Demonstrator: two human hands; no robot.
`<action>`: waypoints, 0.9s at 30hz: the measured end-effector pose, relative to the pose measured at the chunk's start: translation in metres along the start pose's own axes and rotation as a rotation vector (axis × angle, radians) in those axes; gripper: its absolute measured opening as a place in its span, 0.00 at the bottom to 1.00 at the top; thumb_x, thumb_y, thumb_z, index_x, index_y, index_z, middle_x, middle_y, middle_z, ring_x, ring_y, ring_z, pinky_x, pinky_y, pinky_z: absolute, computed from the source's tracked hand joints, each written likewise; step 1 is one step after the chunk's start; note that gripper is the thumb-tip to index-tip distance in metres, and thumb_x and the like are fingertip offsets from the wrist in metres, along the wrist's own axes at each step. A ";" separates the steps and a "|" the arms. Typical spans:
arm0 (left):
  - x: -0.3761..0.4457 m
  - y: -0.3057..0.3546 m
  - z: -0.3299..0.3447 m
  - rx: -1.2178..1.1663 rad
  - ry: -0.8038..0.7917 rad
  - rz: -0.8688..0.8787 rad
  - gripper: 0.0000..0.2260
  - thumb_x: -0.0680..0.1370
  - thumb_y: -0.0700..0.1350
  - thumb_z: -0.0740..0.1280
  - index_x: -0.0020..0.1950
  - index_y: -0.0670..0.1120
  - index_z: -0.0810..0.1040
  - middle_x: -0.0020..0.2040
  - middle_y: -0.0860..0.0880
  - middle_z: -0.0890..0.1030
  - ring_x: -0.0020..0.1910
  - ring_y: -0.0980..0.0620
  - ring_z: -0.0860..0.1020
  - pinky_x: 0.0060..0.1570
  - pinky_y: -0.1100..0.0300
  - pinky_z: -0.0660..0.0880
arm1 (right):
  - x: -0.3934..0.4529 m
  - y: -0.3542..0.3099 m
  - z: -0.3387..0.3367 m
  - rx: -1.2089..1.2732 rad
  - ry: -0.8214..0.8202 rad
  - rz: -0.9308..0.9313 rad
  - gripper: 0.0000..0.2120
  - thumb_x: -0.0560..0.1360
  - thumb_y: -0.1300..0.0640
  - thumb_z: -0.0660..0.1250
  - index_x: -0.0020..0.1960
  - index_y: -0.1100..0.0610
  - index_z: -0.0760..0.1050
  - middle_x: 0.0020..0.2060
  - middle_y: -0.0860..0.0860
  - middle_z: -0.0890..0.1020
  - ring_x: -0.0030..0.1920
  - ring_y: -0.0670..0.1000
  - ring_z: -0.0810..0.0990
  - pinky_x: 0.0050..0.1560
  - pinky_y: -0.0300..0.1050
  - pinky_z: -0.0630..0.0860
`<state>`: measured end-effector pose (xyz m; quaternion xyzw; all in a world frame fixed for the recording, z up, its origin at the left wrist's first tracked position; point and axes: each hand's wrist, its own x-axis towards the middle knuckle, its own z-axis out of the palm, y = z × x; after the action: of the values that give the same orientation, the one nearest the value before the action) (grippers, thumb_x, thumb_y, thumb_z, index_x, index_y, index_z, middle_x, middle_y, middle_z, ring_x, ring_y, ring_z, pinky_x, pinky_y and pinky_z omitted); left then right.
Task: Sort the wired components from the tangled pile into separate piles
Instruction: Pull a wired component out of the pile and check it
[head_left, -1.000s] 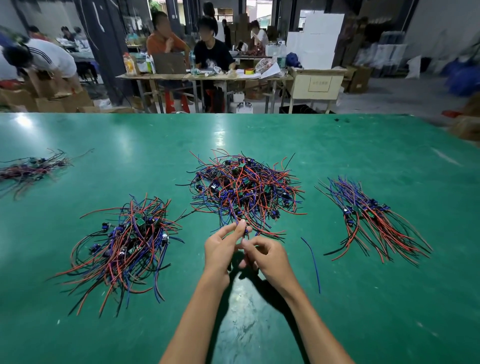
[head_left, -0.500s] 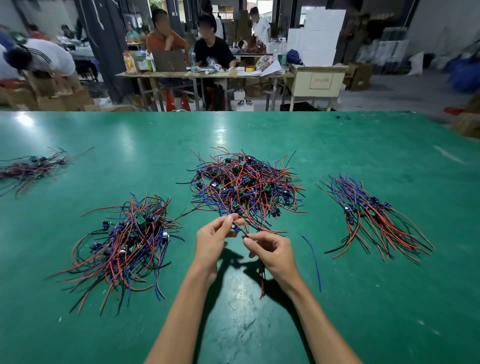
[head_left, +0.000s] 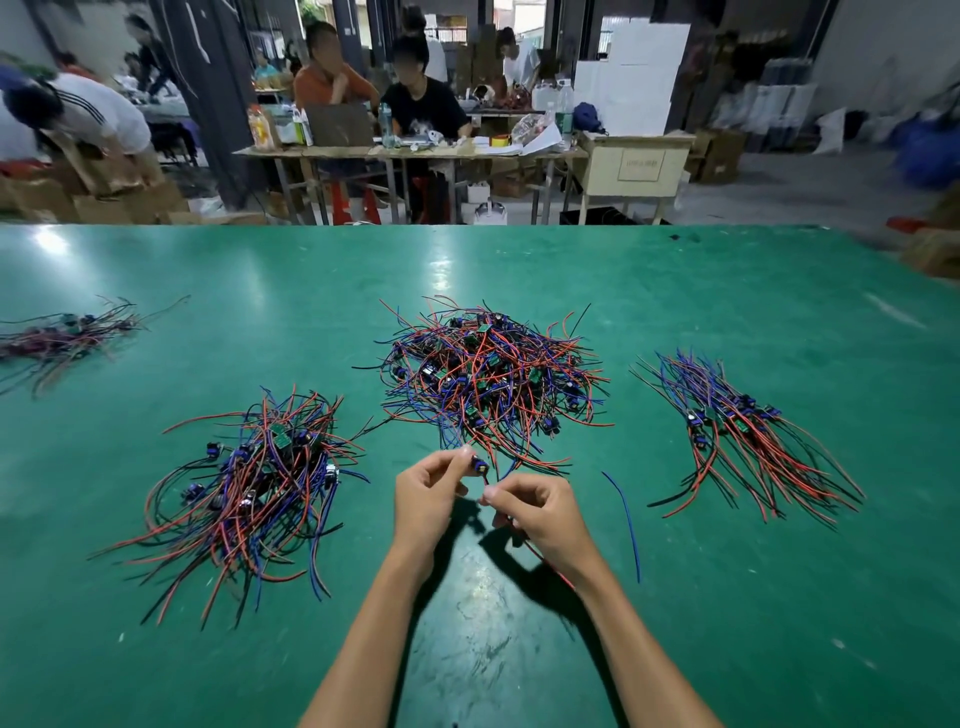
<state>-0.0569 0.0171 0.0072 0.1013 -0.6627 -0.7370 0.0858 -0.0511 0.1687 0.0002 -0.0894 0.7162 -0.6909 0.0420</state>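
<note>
**Both hands on one component below the tangle**

The left hand (head_left: 427, 493) pinches a small wired component (head_left: 479, 465) between thumb and fingers, just below the tangle (head_left: 488, 374) on the green tabletop (head_left: 727, 597). The right hand (head_left: 540, 512), fingers curled, pinches the red wire (head_left: 540, 557) trailing under its palm. Left of the tangle lies a loose pile (head_left: 249, 488); right of it a straighter pile (head_left: 743, 436). A single blue wire (head_left: 626, 514) lies between the right hand and that pile. A far pile (head_left: 62, 332) sits well left of the tangle.
</note>
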 end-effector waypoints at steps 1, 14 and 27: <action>-0.001 -0.003 0.000 0.011 0.004 0.010 0.07 0.77 0.47 0.73 0.43 0.45 0.87 0.40 0.47 0.87 0.33 0.58 0.78 0.41 0.59 0.74 | 0.001 0.001 0.002 -0.033 -0.002 -0.001 0.09 0.77 0.56 0.74 0.40 0.59 0.85 0.31 0.60 0.82 0.30 0.50 0.77 0.30 0.44 0.70; -0.006 -0.008 -0.003 0.030 -0.023 0.052 0.12 0.82 0.48 0.67 0.47 0.44 0.87 0.39 0.46 0.85 0.30 0.61 0.75 0.32 0.70 0.72 | 0.014 -0.021 -0.011 -0.034 0.135 0.090 0.15 0.81 0.46 0.66 0.48 0.56 0.83 0.26 0.51 0.79 0.25 0.47 0.75 0.26 0.36 0.70; -0.007 -0.010 0.000 0.091 -0.002 0.058 0.13 0.82 0.43 0.66 0.42 0.44 0.87 0.38 0.43 0.84 0.35 0.56 0.81 0.35 0.68 0.75 | 0.071 -0.035 -0.212 -1.052 0.752 0.497 0.18 0.77 0.47 0.70 0.57 0.62 0.81 0.62 0.64 0.74 0.65 0.63 0.70 0.60 0.55 0.72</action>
<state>-0.0502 0.0195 -0.0024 0.0852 -0.6982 -0.7035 0.1019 -0.1573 0.3623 0.0489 0.3144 0.9212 -0.2057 -0.1012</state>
